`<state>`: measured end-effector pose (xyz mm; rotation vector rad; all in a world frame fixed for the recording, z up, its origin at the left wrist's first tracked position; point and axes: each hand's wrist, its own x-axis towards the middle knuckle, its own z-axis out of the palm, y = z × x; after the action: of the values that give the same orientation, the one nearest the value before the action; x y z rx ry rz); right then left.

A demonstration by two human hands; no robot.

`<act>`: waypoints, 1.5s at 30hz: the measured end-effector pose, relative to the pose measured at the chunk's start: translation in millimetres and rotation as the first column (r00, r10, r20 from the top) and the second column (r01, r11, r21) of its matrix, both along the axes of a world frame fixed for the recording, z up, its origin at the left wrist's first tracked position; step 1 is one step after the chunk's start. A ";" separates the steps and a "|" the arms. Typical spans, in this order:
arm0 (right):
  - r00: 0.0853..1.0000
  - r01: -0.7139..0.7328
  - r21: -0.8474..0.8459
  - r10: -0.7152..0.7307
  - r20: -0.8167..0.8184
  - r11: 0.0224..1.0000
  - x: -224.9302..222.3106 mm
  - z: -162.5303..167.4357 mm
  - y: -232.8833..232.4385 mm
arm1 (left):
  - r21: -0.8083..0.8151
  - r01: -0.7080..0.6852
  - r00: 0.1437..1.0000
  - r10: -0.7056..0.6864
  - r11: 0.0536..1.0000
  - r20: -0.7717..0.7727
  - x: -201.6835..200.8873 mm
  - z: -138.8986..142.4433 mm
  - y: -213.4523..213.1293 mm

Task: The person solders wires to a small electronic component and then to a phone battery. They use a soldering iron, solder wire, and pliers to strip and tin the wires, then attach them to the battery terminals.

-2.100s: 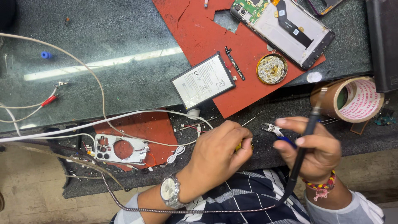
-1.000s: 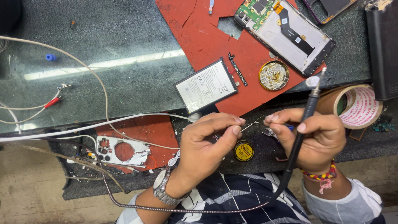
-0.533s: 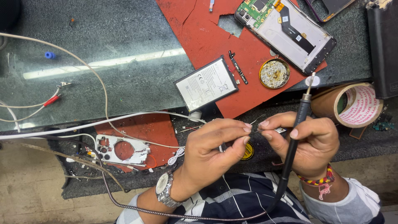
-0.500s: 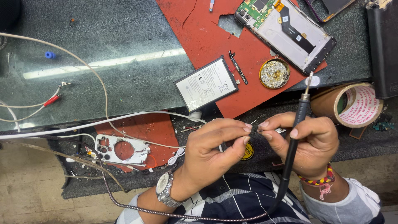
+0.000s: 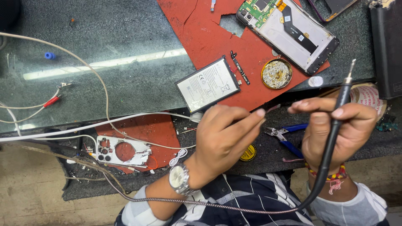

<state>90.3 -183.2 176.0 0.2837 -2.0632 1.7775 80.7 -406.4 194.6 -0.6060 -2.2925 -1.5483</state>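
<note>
Glass bench [image 5: 104,50], one battery [image 5: 207,84], one soldering iron [image 5: 335,125], two hands

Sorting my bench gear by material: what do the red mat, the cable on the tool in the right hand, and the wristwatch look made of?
Red mat: matte rubbery sheet, likely silicone; its edges are torn. Cable: woven fabric braid, speckled texture. Wristwatch: shiny silver metal, by its gleam.

1. Dark glass-topped bench [image 5: 104,37] fills the upper view, with a bright strip of light reflected across it.
2. Bare, dusty concrete floor [image 5: 25,188] below, at lower left.
</note>
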 end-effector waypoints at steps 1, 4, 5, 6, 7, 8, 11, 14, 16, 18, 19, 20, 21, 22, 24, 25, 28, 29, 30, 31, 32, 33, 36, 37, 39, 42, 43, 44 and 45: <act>0.999 0.019 0.047 -0.018 -0.032 0.999 -2.9 -0.7 2.9 | -0.046 -0.036 0.999 0.035 0.998 -0.026 -4.2 0.5 4.5; 0.998 0.036 0.120 -0.030 -0.054 0.992 -7.5 -1.6 8.4 | -0.164 -0.114 0.991 0.102 0.980 -0.083 -15.6 0.1 20.6; 0.999 0.036 0.109 -0.032 -0.037 0.993 -8.2 -1.0 9.0 | -0.201 -0.136 0.988 0.118 0.970 -0.099 -18.6 -0.7 25.5; 0.999 0.034 0.123 -0.029 -0.039 0.992 -9.8 -0.2 9.5 | -0.226 -0.148 0.986 0.126 0.963 -0.107 -21.3 -2.0 29.8; 0.999 0.032 0.136 -0.027 -0.041 0.990 -10.6 1.6 9.1 | -0.252 -0.159 0.984 0.134 0.955 -0.114 -23.6 -3.3 33.5; 0.998 0.027 0.172 -0.017 -0.058 0.985 -12.4 3.6 8.9 | -0.277 -0.170 0.983 0.142 0.946 -0.119 -25.2 -4.6 36.2; 0.999 0.031 0.187 -0.028 -0.018 0.982 -14.8 13.6 7.0 | -0.269 -0.202 0.978 0.179 0.942 -0.107 -28.5 -7.5 40.9; 0.992 0.064 0.273 -0.090 0.083 0.960 -14.0 25.3 7.0 | -0.270 -0.202 0.978 0.182 0.941 -0.099 -30.0 -7.7 43.3; 0.988 0.063 0.346 -0.109 0.113 0.936 -14.4 30.2 8.6 | -0.280 -0.190 0.981 0.170 0.941 -0.095 -31.1 -7.4 44.1; 0.991 0.043 0.392 -0.090 0.103 0.919 -15.8 32.1 11.2 | -0.286 -0.176 0.984 0.158 0.942 -0.085 -32.4 -7.4 44.4; 0.989 0.049 0.398 -0.101 0.109 0.916 -16.7 32.0 12.4 | -0.287 -0.167 0.986 0.152 0.943 -0.075 -32.8 -7.6 44.4; 0.987 0.056 0.403 -0.111 0.114 0.913 -17.4 31.6 13.7 | -0.287 -0.158 0.987 0.145 0.945 -0.065 -33.4 -7.8 44.7; 0.985 0.063 0.409 -0.122 0.119 0.910 -18.1 31.0 14.8 | -0.288 -0.158 0.987 0.146 0.944 -0.061 -33.6 -8.0 44.8; 0.990 0.042 0.429 -0.095 0.103 0.902 -18.2 30.5 15.9 | -0.289 -0.156 0.988 0.146 0.945 -0.056 -34.2 -8.3 45.3; 0.995 0.005 0.466 -0.049 0.082 0.885 -17.8 29.9 17.9 | -0.296 -0.150 0.989 0.142 0.943 -0.050 -34.9 -8.7 45.9; 0.997 -0.010 0.483 -0.031 0.076 0.876 -17.0 29.8 18.5 | -0.302 -0.146 0.989 0.138 0.942 -0.048 -35.1 -8.8 46.2; 0.997 -0.022 0.532 -0.023 0.078 0.846 -14.9 30.5 20.8 | -0.310 -0.140 0.990 0.136 0.940 -0.036 -36.2 -9.3 46.8; 0.996 -0.021 0.547 -0.028 0.082 0.837 -14.2 30.3 20.9 | -0.312 -0.140 0.990 0.137 0.940 -0.031 -36.5 -9.4 46.9; 0.996 -0.019 0.563 -0.035 0.084 0.826 -13.7 30.5 21.2 | -0.308 -0.139 0.990 0.136 0.941 -0.031 -36.7 -9.4 47.0; 0.996 -0.017 0.554 -0.032 0.078 0.832 -13.4 30.5 21.3 | -0.303 -0.138 0.990 0.135 0.943 -0.030 -36.9 -9.5 47.1; 0.997 -0.017 0.544 -0.027 0.073 0.839 -13.3 30.3 21.2 | -0.300 -0.138 0.990 0.136 0.944 -0.028 -36.7 -9.6 47.1; 0.998 -0.014 0.540 -0.024 0.063 0.841 -13.5 29.9 20.9 | -0.305 -0.136 0.991 0.133 0.943 -0.030 -36.7 -9.7 47.0; 0.999 -0.008 0.544 -0.015 0.038 0.839 -15.1 28.8 19.6 | -0.314 -0.131 0.991 0.126 0.940 -0.036 -36.7 -10.4 46.7; 0.999 -0.011 0.548 -0.011 0.037 0.836 -15.7 28.6 19.3 | -0.314 -0.132 0.991 0.127 0.940 -0.037 -36.8 -10.9 46.6; 0.998 -0.040 0.561 0.004 0.065 0.827 -16.2 28.7 18.8 | -0.310 -0.129 0.992 0.123 0.942 -0.037 -36.7 -11.5 46.4; 0.998 -0.046 0.552 0.016 0.059 0.832 -16.7 29.7 18.8 | -0.306 -0.123 0.992 0.118 0.944 -0.037 -36.2 -12.1 46.2; 0.999 -0.039 0.558 0.012 0.052 0.829 -16.7 30.0 18.7 | -0.308 -0.124 0.992 0.118 0.943 -0.039 -35.9 -12.1 46.1; 0.999 -0.032 0.564 0.008 0.044 0.825 -16.4 30.2 18.5 | -0.310 -0.125 0.992 0.118 0.942 -0.041 -35.8 -12.2 46.0; 0.999 -0.024 0.569 0.004 0.037 0.822 -16.4 30.3 18.3 | -0.315 -0.126 0.992 0.119 0.941 -0.042 -35.7 -12.2 45.9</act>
<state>73.9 -164.9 206.3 0.4366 -2.5859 1.1240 45.0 -360.5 182.4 -0.5409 -2.5309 -1.1184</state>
